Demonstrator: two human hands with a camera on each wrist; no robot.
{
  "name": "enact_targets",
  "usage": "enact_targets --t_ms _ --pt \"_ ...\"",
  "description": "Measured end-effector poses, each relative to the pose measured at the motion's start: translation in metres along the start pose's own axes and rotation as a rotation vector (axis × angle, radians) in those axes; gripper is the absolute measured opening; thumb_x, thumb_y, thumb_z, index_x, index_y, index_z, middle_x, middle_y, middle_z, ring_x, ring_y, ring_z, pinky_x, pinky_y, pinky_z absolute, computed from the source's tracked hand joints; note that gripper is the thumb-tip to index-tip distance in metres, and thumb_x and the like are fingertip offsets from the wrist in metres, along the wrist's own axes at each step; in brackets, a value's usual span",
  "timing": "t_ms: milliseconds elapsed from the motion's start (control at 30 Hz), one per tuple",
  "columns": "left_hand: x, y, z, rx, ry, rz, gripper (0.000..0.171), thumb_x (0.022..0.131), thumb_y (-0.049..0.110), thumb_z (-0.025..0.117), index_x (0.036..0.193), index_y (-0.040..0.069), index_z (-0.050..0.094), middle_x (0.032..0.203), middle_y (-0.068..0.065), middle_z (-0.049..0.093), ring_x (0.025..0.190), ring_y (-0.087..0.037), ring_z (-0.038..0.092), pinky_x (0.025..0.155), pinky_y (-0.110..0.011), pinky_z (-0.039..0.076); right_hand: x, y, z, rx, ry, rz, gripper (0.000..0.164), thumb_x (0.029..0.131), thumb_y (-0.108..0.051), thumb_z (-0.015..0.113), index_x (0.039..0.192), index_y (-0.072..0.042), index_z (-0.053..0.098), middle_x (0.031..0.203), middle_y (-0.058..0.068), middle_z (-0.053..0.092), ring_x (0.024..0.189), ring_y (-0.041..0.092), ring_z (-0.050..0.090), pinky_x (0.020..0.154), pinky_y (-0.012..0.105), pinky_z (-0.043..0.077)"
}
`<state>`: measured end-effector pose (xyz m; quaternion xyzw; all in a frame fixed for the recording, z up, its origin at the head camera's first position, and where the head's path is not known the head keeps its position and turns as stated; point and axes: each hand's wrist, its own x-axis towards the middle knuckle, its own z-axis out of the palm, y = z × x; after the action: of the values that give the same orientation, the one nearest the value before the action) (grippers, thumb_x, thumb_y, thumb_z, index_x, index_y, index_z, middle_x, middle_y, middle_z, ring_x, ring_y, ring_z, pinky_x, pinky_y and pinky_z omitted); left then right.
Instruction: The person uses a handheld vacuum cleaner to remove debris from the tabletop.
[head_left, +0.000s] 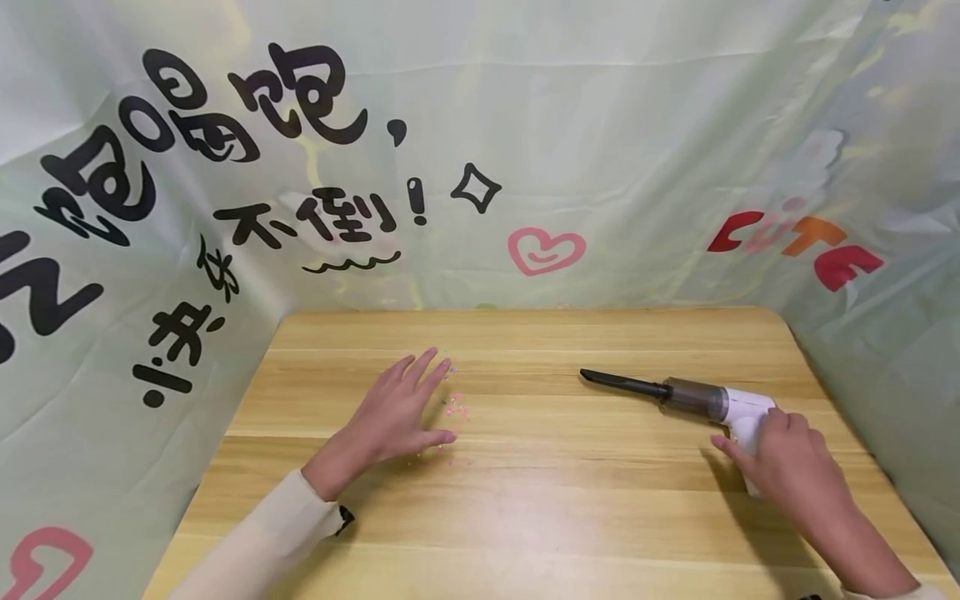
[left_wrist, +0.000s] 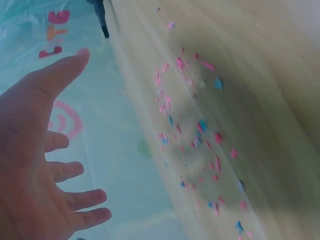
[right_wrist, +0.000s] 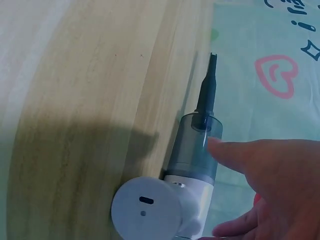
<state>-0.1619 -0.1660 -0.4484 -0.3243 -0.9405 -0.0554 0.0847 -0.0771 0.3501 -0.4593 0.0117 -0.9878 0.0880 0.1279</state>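
Note:
A handheld vacuum cleaner point(head_left: 697, 398) with a white body, smoky clear dust cup and long black nozzle point(head_left: 622, 382) lies on the right side of the table, nozzle pointing left. My right hand point(head_left: 798, 467) is at its white handle, thumb stretched out and fingers loosely bent. In the right wrist view, the hand stands beside the vacuum's body, thumb overlapping the dust cup point(right_wrist: 195, 155). On the left, my left hand point(head_left: 393, 412) hovers with fingers spread, holding nothing. Small pink and blue scraps point(left_wrist: 202, 125) lie scattered on the wood by its fingertips.
The light wooden table point(head_left: 525, 517) has rounded far corners. Pale green cloth point(head_left: 637, 167) with black lettering, a pink heart point(head_left: 546, 252) and coloured letters encloses it at the back and both sides.

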Motion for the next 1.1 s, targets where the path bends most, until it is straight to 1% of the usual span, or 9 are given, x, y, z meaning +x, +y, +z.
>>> enact_targets --t_ms 100,200,267,433,533,633,800,1000,1100 --pt "0.007 0.006 0.001 0.003 -0.007 0.025 0.105 0.073 0.074 0.062 0.151 0.017 0.019 0.154 -0.012 0.023 0.126 -0.04 0.036 0.098 -0.056 0.035 -0.001 0.002 0.0 0.012 -0.04 0.039 0.068 0.079 -0.051 0.07 0.072 0.009 0.041 0.062 0.023 0.041 0.049 0.031 0.041 0.039 0.046 0.034" --pt "0.014 0.011 0.003 -0.001 -0.01 0.047 0.104 0.074 0.072 0.062 0.151 0.017 0.021 0.152 -0.011 0.026 0.123 -0.038 0.039 0.096 -0.054 0.038 -0.001 0.005 0.0 0.016 -0.118 0.085 0.068 0.084 -0.054 0.065 0.071 0.009 0.042 0.062 0.024 0.041 0.051 0.032 0.043 0.042 0.048 0.036" --pt "0.018 0.014 0.004 -0.008 -0.008 0.065 0.102 0.074 0.07 0.064 0.15 0.016 0.022 0.15 -0.011 0.03 0.121 -0.036 0.041 0.095 -0.052 0.039 -0.001 0.007 0.0 0.014 -0.149 0.097 0.068 0.085 -0.055 0.063 0.067 0.007 0.043 0.06 0.022 0.042 0.051 0.031 0.043 0.041 0.048 0.036" --pt "0.028 0.022 0.005 -0.018 -0.017 0.088 0.096 0.078 0.067 0.063 0.15 0.016 0.025 0.147 -0.011 0.034 0.12 -0.032 0.043 0.094 -0.05 0.041 0.0 0.011 -0.001 0.012 -0.242 0.118 0.067 0.089 -0.061 0.053 0.06 -0.002 0.043 0.057 0.013 0.044 0.048 0.026 0.043 0.039 0.043 0.036" --pt "0.035 0.026 0.006 -0.018 -0.022 0.095 0.094 0.079 0.067 0.062 0.15 0.017 0.025 0.147 -0.01 0.035 0.122 -0.031 0.043 0.09 -0.051 0.045 0.002 0.012 0.0 0.02 -0.318 0.141 0.067 0.091 -0.065 0.045 0.06 -0.006 0.042 0.057 0.01 0.044 0.048 0.024 0.042 0.04 0.04 0.035" --pt "0.044 0.031 0.007 -0.023 -0.016 0.113 0.093 0.079 0.066 0.062 0.15 0.017 0.025 0.146 -0.01 0.037 0.119 -0.03 0.046 0.088 -0.049 0.047 0.003 0.015 0.0 0.03 -0.376 0.163 0.068 0.092 -0.067 0.04 0.059 -0.008 0.042 0.056 0.008 0.044 0.048 0.023 0.042 0.041 0.039 0.035" --pt "0.061 0.042 0.009 -0.037 -0.028 0.155 0.09 0.081 0.064 0.061 0.149 0.016 0.027 0.143 -0.011 0.039 0.116 -0.03 0.048 0.091 -0.042 0.046 0.002 0.021 0.003 0.035 -0.466 0.192 0.07 0.092 -0.069 0.035 0.054 -0.011 0.042 0.052 0.006 0.043 0.048 0.023 0.042 0.043 0.037 0.033" --pt "0.077 0.052 0.008 -0.002 -0.026 0.181 0.084 0.083 0.061 0.061 0.147 0.016 0.032 0.139 -0.01 0.043 0.111 -0.026 0.051 0.086 -0.036 0.049 0.006 0.024 0.009 0.029 -0.46 0.178 0.069 0.092 -0.068 0.037 0.053 -0.012 0.041 0.051 0.005 0.041 0.047 0.022 0.041 0.042 0.036 0.033" --pt "0.086 0.058 0.008 -0.002 -0.036 0.188 0.08 0.085 0.058 0.062 0.146 0.015 0.034 0.137 -0.009 0.045 0.11 -0.025 0.053 0.084 -0.035 0.05 0.009 0.024 0.01 0.025 -0.473 0.169 0.068 0.093 -0.067 0.037 0.054 -0.012 0.041 0.052 0.005 0.043 0.048 0.023 0.042 0.043 0.037 0.034"
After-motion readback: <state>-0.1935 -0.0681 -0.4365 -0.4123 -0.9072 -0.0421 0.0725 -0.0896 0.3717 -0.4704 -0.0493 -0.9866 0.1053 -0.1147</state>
